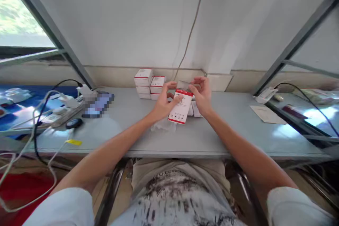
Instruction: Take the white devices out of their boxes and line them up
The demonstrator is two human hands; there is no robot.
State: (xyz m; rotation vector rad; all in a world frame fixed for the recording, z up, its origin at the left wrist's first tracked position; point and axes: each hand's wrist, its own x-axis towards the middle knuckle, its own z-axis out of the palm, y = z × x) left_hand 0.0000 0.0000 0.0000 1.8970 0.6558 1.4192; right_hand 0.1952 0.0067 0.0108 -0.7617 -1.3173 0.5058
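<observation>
Head view: red-and-white box held up over the desk

So there's a bunch of stacked small boxes (pixel 143 82) by the wall on the gray desk (pixel 127 132), plus a phone (pixel 98 105) and cables (pixel 34 113) off left. More boxes (pixel 196 108) sit right behind the held one, and crumpled clear plastic (pixel 163 125) lies just below the left hand (pixel 164 103).

The white box (pixel 180 107) is tilted, with red bands and "DETECTOR" up top. Left's gripping its side; right hand (pixel 202 95) has bent fingers at the top, can't tell if they're pinching. Small print's too blurry, and the phone's partly pixelated.
</observation>
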